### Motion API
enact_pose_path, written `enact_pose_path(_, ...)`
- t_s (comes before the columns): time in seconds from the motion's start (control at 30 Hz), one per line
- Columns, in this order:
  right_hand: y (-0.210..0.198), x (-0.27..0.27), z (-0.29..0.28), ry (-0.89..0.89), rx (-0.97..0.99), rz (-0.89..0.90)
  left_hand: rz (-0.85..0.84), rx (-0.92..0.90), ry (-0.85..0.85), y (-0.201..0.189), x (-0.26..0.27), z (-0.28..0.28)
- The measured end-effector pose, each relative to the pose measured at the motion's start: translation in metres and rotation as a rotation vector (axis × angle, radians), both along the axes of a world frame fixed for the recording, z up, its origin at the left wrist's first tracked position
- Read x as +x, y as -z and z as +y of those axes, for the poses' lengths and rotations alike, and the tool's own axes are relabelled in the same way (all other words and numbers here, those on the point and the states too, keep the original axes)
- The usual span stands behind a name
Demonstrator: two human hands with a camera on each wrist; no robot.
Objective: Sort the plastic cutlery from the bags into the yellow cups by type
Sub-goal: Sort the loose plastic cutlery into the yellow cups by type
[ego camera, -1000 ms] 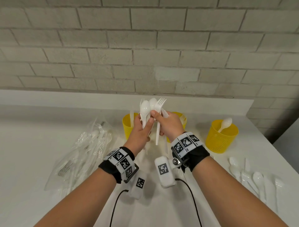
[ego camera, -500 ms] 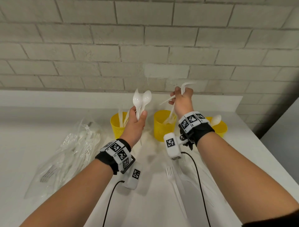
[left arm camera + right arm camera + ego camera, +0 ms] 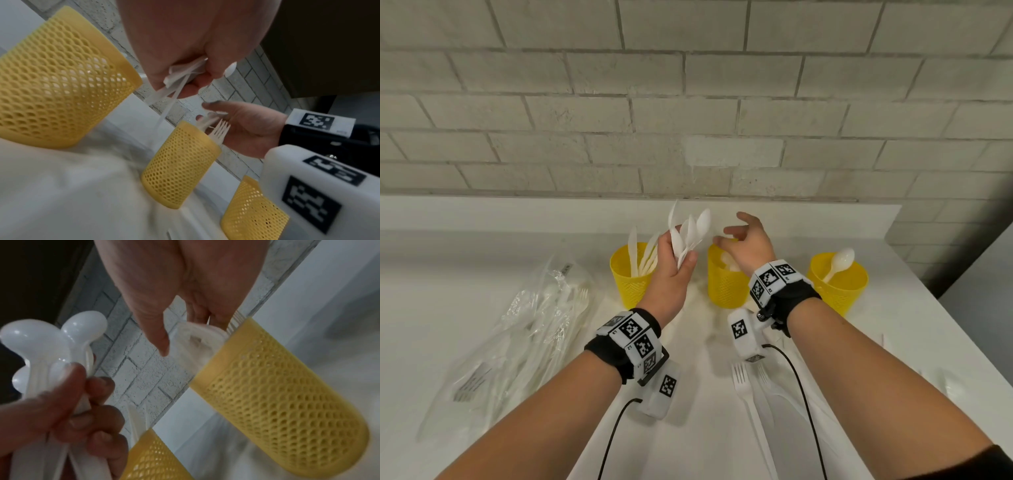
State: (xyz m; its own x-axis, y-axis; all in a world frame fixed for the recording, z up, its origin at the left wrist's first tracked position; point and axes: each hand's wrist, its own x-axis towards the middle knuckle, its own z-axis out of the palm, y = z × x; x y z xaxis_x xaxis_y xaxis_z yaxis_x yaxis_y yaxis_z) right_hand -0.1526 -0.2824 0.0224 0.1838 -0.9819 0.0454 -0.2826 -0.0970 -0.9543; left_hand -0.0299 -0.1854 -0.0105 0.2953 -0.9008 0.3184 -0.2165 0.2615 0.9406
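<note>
My left hand (image 3: 675, 255) grips a bundle of white plastic spoons (image 3: 690, 231) by their handles, bowls up, between the left and middle yellow cups. In the right wrist view the spoons (image 3: 51, 345) fan out above the left hand's fingers (image 3: 98, 386). My right hand (image 3: 729, 233) hovers over the middle yellow cup (image 3: 724, 291) with fingers spread and nothing in it. Forks (image 3: 219, 131) stand in that middle cup (image 3: 179, 170), just under the right hand (image 3: 246, 128). The left cup (image 3: 625, 279) holds knives (image 3: 633, 250). The right cup (image 3: 839, 287) holds one spoon (image 3: 839, 262).
A clear bag (image 3: 524, 329) with more cutlery lies on the white table at the left. Loose forks (image 3: 743, 387) lie under my right forearm, and a spoon (image 3: 952, 385) lies near the right edge. A brick wall stands behind the cups.
My right hand pulled the forks out of the shared bundle, carried them right to the middle cup and let go. The left hand kept the spoons and tilted them right.
</note>
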Motion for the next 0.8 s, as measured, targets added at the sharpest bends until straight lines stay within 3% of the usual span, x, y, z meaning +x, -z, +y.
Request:
enact_pose_path(0.17,-0.026,-0.006,0.023,0.023,-0.134,-0.184,-0.051,-0.039,-0.008,-0.006,-0.012,0.004)
enact_pose_path(0.27,-0.038,-0.01,0.043,-0.154,-0.074,-0.226,-0.16,-0.059,-0.052,-0.01,-0.02,-0.002)
enact_pose_path(0.37,-0.034,-0.015,0.056,-0.261,-0.02,-0.266,-0.2,-0.083,0.051,-0.017,-0.04,-0.006)
enact_pose_path(0.53,-0.036,-0.041,0.054,-0.042,-0.135,-0.129,-0.348,-0.005,0.133,-0.016,-0.079,-0.009)
enact_pose_path(0.7,-0.046,-0.088,0.039,-0.025,-0.206,-0.004,-0.142,0.043,0.201,-0.032,-0.116,-0.018)
enact_pose_path(0.8,-0.064,-0.125,0.022,0.034,-0.229,0.014,-0.386,0.145,0.216,-0.034,-0.131,-0.031)
